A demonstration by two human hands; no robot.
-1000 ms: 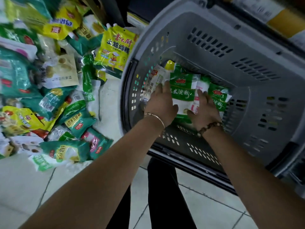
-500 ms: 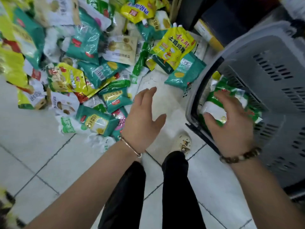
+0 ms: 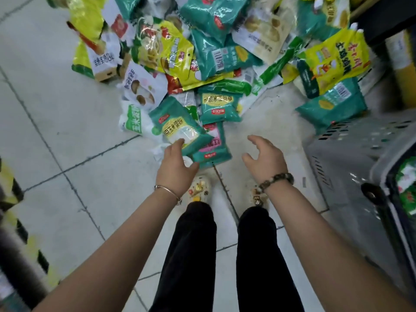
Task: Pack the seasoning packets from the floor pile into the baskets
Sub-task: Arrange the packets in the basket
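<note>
A pile of green, yellow and white seasoning packets (image 3: pixel 216 52) covers the tiled floor ahead of me. My left hand (image 3: pixel 175 163) reaches the pile's near edge, its fingers spread and touching a green corn-starch packet (image 3: pixel 180 129); it grips nothing. My right hand (image 3: pixel 265 156) hovers above bare floor with loosely curled fingers, holding nothing, just right of a green and pink packet (image 3: pixel 213 147). The grey plastic basket (image 3: pixel 351 158) stands at the right, with green and white packets (image 3: pixel 407 188) showing inside.
My legs and shoes (image 3: pixel 200 188) stand just below the hands. A yellow and black striped object (image 3: pixel 11 188) is at the left edge. Dark shelving (image 3: pixel 387 16) rises at the top right behind a large yellow packet (image 3: pixel 333 61).
Both hands have left the basket, where they had pressed packets down. They swung left and forward to the pile; my left hand now touches a green packet, my right hand is empty.
</note>
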